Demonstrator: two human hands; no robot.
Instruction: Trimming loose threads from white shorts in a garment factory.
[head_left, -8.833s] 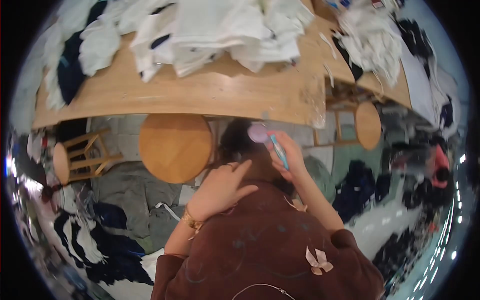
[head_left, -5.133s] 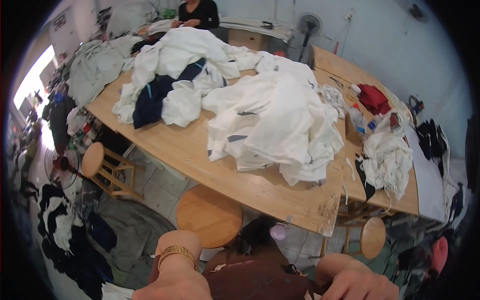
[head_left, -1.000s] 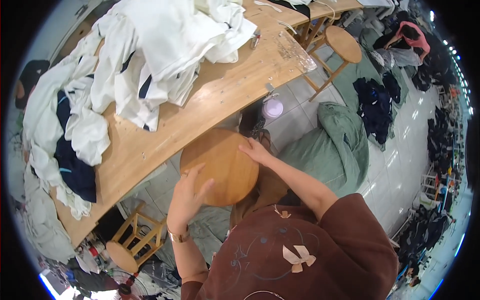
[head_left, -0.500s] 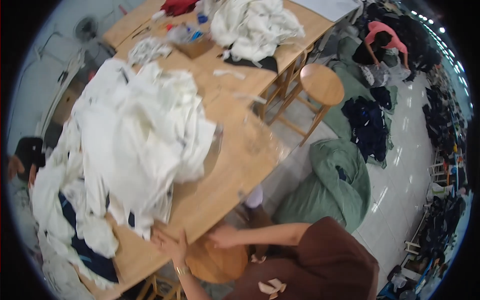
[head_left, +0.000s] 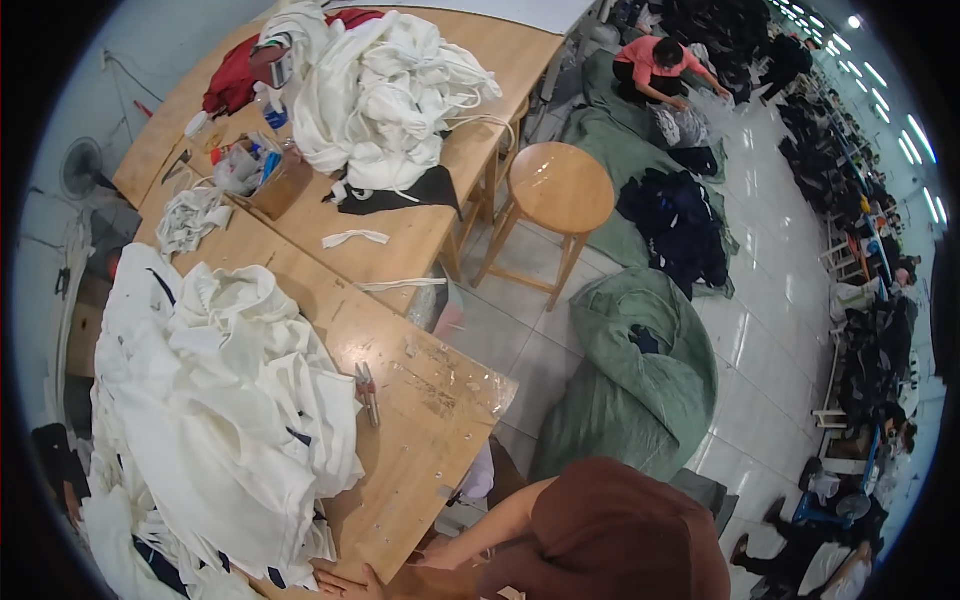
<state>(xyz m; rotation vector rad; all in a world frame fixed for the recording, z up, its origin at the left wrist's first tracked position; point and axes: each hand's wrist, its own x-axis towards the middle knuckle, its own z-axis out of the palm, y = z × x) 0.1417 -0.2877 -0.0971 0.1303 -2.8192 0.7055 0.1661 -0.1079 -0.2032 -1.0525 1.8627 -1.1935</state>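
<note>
left hand fingers spread flat on wooden table edge; right hand beside, fingers unclear.

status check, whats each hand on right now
Left hand flat, open, at near edge of wooden table. Right hand open, just under that edge. Pile of white garments beside left hand; small snips on tabletop, untouched.

White garment pile crowds the table, leaving its corner bare.
</note>
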